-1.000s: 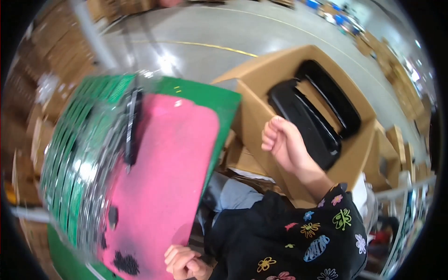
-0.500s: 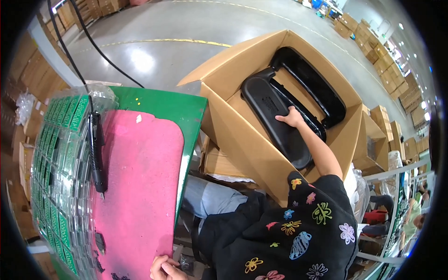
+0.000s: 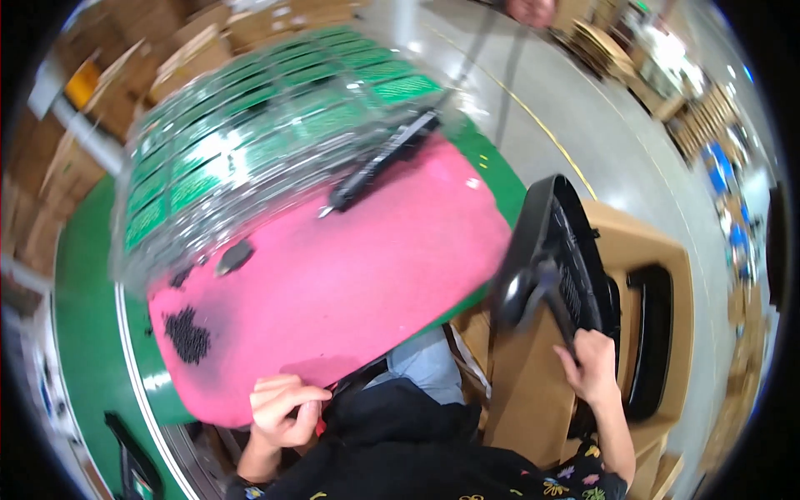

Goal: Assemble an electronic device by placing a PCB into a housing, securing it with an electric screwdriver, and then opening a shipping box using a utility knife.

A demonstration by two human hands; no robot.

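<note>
My right hand [image 3: 593, 367] is closed on the edge of a long black plastic housing [image 3: 557, 258]. The housing is tilted up at the box's near left edge, its hollow, ribbed side partly showing, and motion blurs it. My left hand [image 3: 287, 410] is at the near edge of the pink mat [image 3: 350, 283], fingers curled in, with nothing visible in them. On the mat lie a pile of small black screws [image 3: 187, 336] and a dark pointed piece [image 3: 234, 257]. A black electric screwdriver [image 3: 379, 167] rests along the mat's far side.
Clear plastic trays with green sections [image 3: 275, 133] are stacked behind the mat on the green table [image 3: 87, 250]. To the right stands an open cardboard box [image 3: 533, 400] with another black part [image 3: 652, 342] inside. A black item [image 3: 132, 458] lies at the lower left.
My view has swung left toward the mat. My right hand has lifted the black housing up from inside the box toward the table. My left hand has come further over the mat's edge.
</note>
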